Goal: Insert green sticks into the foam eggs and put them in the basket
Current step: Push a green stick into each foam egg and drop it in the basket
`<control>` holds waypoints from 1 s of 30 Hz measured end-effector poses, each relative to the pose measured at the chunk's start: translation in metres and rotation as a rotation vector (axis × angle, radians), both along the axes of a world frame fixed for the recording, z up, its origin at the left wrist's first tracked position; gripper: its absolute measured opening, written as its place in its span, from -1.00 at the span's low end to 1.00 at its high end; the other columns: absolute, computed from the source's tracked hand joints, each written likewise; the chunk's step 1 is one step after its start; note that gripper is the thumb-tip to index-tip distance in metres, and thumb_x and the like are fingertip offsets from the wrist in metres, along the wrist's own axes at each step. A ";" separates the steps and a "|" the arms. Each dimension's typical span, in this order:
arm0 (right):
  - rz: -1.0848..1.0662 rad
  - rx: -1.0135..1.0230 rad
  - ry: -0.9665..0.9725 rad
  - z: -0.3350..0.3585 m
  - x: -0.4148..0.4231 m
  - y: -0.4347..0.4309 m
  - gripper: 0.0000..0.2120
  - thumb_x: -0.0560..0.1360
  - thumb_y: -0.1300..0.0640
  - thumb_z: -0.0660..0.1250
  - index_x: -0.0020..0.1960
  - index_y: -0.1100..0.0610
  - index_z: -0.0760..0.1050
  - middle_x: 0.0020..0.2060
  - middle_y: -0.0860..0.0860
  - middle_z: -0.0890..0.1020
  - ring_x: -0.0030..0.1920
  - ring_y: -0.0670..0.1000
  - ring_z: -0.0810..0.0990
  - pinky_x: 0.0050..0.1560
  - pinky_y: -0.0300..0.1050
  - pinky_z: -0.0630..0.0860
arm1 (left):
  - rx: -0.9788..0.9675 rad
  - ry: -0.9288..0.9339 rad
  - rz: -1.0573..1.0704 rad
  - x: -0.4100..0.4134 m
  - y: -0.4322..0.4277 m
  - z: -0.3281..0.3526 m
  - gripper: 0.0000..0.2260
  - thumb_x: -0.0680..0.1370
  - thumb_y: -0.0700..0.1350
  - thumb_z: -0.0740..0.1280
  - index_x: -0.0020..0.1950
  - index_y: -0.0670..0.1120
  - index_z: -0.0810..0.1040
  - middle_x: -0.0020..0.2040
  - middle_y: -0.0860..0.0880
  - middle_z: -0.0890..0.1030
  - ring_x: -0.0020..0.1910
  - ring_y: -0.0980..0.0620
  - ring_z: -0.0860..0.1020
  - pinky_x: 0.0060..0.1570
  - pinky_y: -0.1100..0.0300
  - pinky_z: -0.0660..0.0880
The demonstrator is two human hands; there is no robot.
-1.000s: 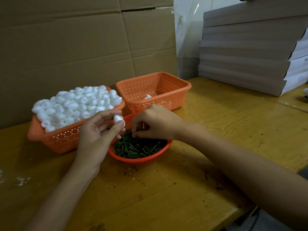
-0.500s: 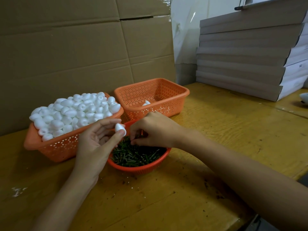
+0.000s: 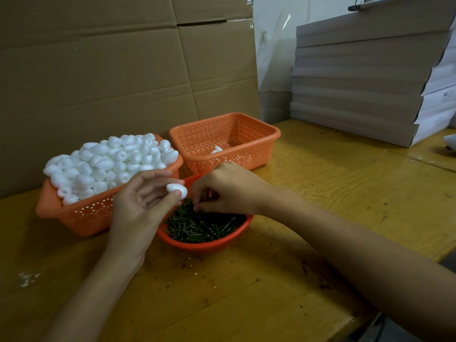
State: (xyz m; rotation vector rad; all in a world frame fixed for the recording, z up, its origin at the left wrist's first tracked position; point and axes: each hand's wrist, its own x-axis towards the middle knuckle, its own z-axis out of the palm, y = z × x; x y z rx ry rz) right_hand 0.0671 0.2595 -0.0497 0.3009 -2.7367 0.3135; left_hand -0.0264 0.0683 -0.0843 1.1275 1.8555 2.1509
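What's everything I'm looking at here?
Table: one, yellow, underneath.
Left basket: one, orange, table's left.
Eggs: many, white, heaped in left basket.
Bowl: one, red, centre.
Sticks: many, green, in bowl.
Back basket: one, orange, behind bowl.
Back egg: at least one, white, in back basket.
Cardboard: one sheet, brown, behind.
Boxes: stack, grey, right.
Held egg: one, white, over bowl's edge.
Left hand: one, pinching that egg.
Right hand: one, fingertips among sticks.

No text is legible; labels point(image 3: 445, 94) on stacked boxes point(image 3: 357, 95) blur.
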 end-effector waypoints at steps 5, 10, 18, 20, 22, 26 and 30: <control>0.004 0.012 0.010 0.000 0.000 0.000 -0.92 0.53 0.03 0.50 0.00 0.00 0.70 -0.11 -0.13 0.72 -0.08 -0.07 0.66 -0.05 0.04 0.57 | -0.019 0.052 -0.001 0.002 0.000 0.000 -0.77 0.45 -0.30 0.57 0.05 -0.13 0.66 0.04 -0.06 0.78 0.10 -0.02 0.75 0.08 0.27 0.65; 0.005 0.013 0.011 0.000 0.000 0.000 -0.92 0.53 0.04 0.50 -0.01 0.01 0.70 -0.11 -0.13 0.72 -0.08 -0.07 0.66 -0.06 0.03 0.58 | -0.020 0.032 -0.010 -0.001 0.000 -0.001 -0.80 0.50 -0.28 0.53 0.09 -0.11 0.71 0.06 -0.05 0.79 0.12 -0.01 0.74 0.03 0.25 0.66; 0.009 0.011 0.003 0.000 0.000 0.000 -0.91 0.53 0.03 0.51 0.00 0.01 0.71 -0.10 -0.11 0.73 -0.07 -0.05 0.67 -0.05 0.05 0.58 | -0.009 0.056 -0.007 -0.003 0.000 -0.001 -0.77 0.57 -0.25 0.46 0.18 -0.02 0.73 0.11 -0.04 0.78 0.05 -0.04 0.75 -0.01 0.24 0.67; 0.011 0.015 0.001 0.000 0.000 0.000 -0.92 0.54 0.03 0.50 0.00 0.01 0.70 -0.10 -0.11 0.72 -0.07 -0.06 0.67 -0.05 0.05 0.57 | 0.008 0.017 -0.030 -0.001 0.000 -0.001 -0.67 0.52 -0.20 0.49 0.28 -0.03 0.66 0.12 -0.04 0.78 0.12 -0.01 0.74 0.01 0.22 0.68; 0.014 0.019 0.004 0.000 0.000 0.000 -0.92 0.53 0.03 0.50 0.00 0.01 0.70 -0.11 -0.12 0.72 -0.07 -0.07 0.66 -0.05 0.05 0.57 | 0.000 0.016 -0.018 -0.001 0.000 -0.002 -0.67 0.50 -0.27 0.53 0.25 -0.08 0.63 0.11 -0.04 0.78 0.15 -0.02 0.74 0.08 0.17 0.68; 0.012 0.026 0.010 0.000 -0.001 0.000 -0.92 0.54 0.03 0.50 -0.01 0.01 0.69 -0.12 -0.13 0.72 -0.08 -0.07 0.66 -0.07 0.04 0.58 | -0.054 0.093 -0.014 -0.002 0.000 -0.004 -0.79 0.51 -0.35 0.53 0.08 -0.11 0.72 0.09 -0.01 0.78 0.18 0.01 0.73 0.17 0.18 0.65; 0.010 0.025 0.006 0.000 0.000 0.000 -0.92 0.54 0.03 0.49 0.00 0.01 0.70 -0.11 -0.12 0.72 -0.08 -0.07 0.67 -0.05 0.03 0.57 | -0.033 0.069 -0.017 0.000 0.001 -0.003 -0.82 0.55 -0.21 0.49 0.13 -0.05 0.73 0.10 0.00 0.78 0.17 0.04 0.72 0.01 0.26 0.66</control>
